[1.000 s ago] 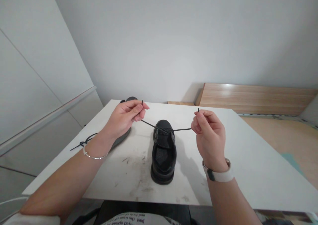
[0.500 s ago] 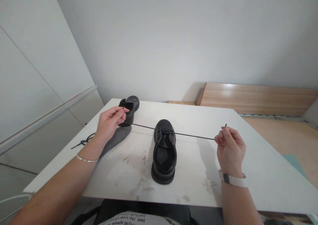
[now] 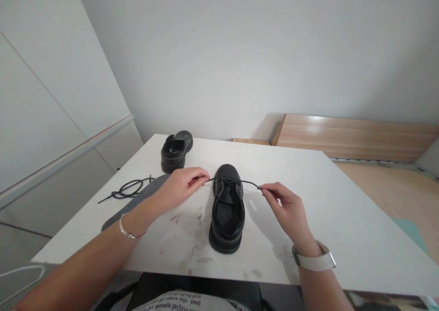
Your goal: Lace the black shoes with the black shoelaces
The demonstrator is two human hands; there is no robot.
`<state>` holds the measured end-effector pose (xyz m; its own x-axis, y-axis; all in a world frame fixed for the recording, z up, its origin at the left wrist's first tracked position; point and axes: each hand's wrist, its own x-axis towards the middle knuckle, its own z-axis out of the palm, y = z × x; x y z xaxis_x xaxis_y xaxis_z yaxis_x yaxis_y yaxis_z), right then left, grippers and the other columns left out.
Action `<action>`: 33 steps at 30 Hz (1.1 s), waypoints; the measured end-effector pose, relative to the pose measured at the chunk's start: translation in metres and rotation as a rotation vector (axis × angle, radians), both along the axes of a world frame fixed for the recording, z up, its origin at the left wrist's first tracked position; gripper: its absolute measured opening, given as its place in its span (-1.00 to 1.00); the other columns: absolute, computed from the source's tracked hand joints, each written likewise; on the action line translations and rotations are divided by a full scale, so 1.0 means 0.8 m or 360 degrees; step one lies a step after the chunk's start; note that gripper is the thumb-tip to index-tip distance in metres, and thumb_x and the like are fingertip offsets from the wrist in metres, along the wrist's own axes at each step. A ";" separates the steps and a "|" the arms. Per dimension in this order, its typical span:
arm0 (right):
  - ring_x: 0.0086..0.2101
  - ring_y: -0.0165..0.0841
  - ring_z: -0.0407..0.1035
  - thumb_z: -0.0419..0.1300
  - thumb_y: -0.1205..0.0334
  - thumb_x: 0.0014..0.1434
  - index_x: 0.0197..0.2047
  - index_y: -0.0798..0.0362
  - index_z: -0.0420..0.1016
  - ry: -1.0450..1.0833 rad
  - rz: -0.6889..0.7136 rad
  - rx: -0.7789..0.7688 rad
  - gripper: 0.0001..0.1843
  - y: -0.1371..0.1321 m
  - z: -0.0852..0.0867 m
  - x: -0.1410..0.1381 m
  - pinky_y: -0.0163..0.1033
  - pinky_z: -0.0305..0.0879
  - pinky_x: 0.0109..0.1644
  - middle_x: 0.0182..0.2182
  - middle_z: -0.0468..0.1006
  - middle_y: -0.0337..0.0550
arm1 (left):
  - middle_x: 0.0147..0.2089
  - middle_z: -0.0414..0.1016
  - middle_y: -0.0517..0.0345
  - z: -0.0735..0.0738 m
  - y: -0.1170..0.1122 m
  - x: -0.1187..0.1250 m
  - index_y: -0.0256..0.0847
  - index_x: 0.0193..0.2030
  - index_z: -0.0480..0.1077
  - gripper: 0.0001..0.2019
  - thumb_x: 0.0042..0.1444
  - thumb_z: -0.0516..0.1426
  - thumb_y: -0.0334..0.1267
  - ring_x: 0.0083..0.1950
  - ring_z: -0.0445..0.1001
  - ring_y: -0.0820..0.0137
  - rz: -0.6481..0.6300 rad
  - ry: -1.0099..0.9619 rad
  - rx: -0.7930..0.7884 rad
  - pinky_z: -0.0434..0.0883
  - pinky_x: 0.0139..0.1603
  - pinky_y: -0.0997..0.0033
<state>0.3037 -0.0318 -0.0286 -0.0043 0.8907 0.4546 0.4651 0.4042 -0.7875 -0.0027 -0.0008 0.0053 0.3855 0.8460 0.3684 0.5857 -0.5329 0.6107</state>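
A black shoe (image 3: pixel 227 224) rests upright on the white table, its toe pointing away from me. Through its front eyelets runs a thin black shoelace (image 3: pixel 247 181), coming out on both sides. Just left of the toe, my left hand (image 3: pixel 187 185) pinches the lace between thumb and fingers. On the other side, my right hand (image 3: pixel 283 203) pinches the lace a short way from the shoe, and that stretch bows slightly upward. Any lace ends inside my hands are hidden.
Another black shoe (image 3: pixel 174 151) stands at the table's back left. A grey insole (image 3: pixel 123 209) lies partly under my left forearm, beside a loose coiled black lace (image 3: pixel 127 190). Dark smudges mark the white table (image 3: pixel 343 228). Beyond it stands a wooden panel (image 3: pixel 356 137).
Both hands have come inward from far out on either side to close beside the shoe. The lace was stretched taut and now hangs in short, slack lengths.
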 end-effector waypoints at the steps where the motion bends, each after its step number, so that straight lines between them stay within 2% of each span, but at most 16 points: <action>1: -0.40 -0.37 0.33 0.21 0.16 0.27 -0.22 0.04 0.58 -0.0081 0.0040 0.0020 -0.84 0.001 0.000 -0.007 -0.24 0.25 -0.32 -0.38 0.54 -0.17 | -0.24 0.61 0.14 -0.003 -0.002 0.007 -0.21 -0.18 0.52 -0.82 0.31 0.09 -0.24 -0.30 0.50 0.42 -0.0071 0.0053 0.0000 0.35 -0.24 0.48; 4: -0.44 -0.39 0.26 0.16 0.24 0.30 -0.23 0.05 0.55 -0.0258 0.0109 0.0088 -0.86 0.005 -0.001 -0.023 -0.24 0.23 -0.32 -0.41 0.48 -0.20 | -0.22 0.61 0.13 -0.012 -0.003 0.023 -0.22 -0.17 0.50 -0.82 0.32 0.07 -0.26 -0.28 0.51 0.41 -0.0168 0.0113 -0.0010 0.37 -0.20 0.47; 8: -0.40 -0.37 0.27 0.13 0.33 0.29 -0.25 0.06 0.51 -0.0395 0.0189 0.0093 -0.87 0.008 -0.007 -0.033 -0.24 0.21 -0.30 -0.39 0.45 -0.18 | -0.25 0.60 0.14 -0.021 -0.001 0.027 -0.21 -0.17 0.49 -0.82 0.33 0.07 -0.23 -0.30 0.50 0.41 -0.0130 0.0095 -0.0031 0.37 -0.24 0.47; 13: -0.38 -0.37 0.28 0.11 0.37 0.28 -0.25 0.05 0.48 -0.0359 0.0246 0.0075 -0.88 0.006 -0.008 -0.036 -0.24 0.23 -0.26 -0.37 0.41 -0.19 | -0.26 0.59 0.14 -0.029 -0.001 0.023 -0.21 -0.17 0.48 -0.86 0.30 0.09 -0.27 -0.30 0.50 0.41 -0.0072 0.0060 -0.0011 0.36 -0.26 0.47; 18: -0.38 -0.37 0.28 0.12 0.37 0.28 -0.25 0.04 0.47 -0.0305 0.0273 0.0073 -0.88 0.005 -0.007 -0.036 -0.24 0.23 -0.26 -0.37 0.41 -0.20 | -0.31 0.58 0.19 -0.031 -0.005 0.027 -0.21 -0.17 0.47 -0.85 0.32 0.09 -0.23 -0.32 0.52 0.44 -0.0152 -0.0154 -0.0253 0.36 -0.30 0.51; 20: -0.38 -0.37 0.28 0.12 0.36 0.29 -0.24 0.04 0.47 -0.0286 0.0272 0.0069 -0.89 0.006 -0.008 -0.037 -0.24 0.24 -0.26 -0.36 0.42 -0.19 | -0.30 0.59 0.20 -0.032 -0.007 0.030 -0.21 -0.17 0.47 -0.86 0.31 0.10 -0.25 -0.31 0.52 0.44 -0.0156 -0.0166 -0.0252 0.36 -0.29 0.51; 25: -0.37 -0.37 0.30 0.12 0.35 0.30 -0.23 0.04 0.47 -0.0251 0.0275 0.0069 -0.89 0.008 -0.011 -0.039 -0.24 0.25 -0.26 -0.35 0.42 -0.18 | -0.24 0.58 0.16 -0.039 -0.009 0.033 -0.20 -0.15 0.47 -0.90 0.31 0.11 -0.32 -0.28 0.50 0.43 -0.0097 -0.0058 0.0005 0.37 -0.25 0.48; 30: -0.37 -0.38 0.29 0.13 0.36 0.29 -0.24 0.04 0.46 -0.0244 0.0278 0.0074 -0.90 0.007 -0.011 -0.039 -0.25 0.25 -0.25 -0.36 0.41 -0.20 | -0.22 0.55 0.08 -0.039 -0.008 0.033 -0.22 -0.18 0.49 -0.88 0.33 0.12 -0.30 -0.15 0.46 0.31 -0.0111 0.0087 0.0496 0.37 -0.08 0.30; 33: -0.37 -0.38 0.30 0.12 0.36 0.30 -0.24 0.04 0.46 -0.0249 0.0272 0.0068 -0.90 0.006 -0.012 -0.040 -0.25 0.25 -0.25 -0.36 0.41 -0.20 | -0.21 0.53 0.05 -0.038 -0.008 0.035 -0.22 -0.21 0.52 -0.88 0.31 0.15 -0.29 -0.13 0.44 0.29 -0.0054 0.0115 0.0607 0.38 -0.06 0.27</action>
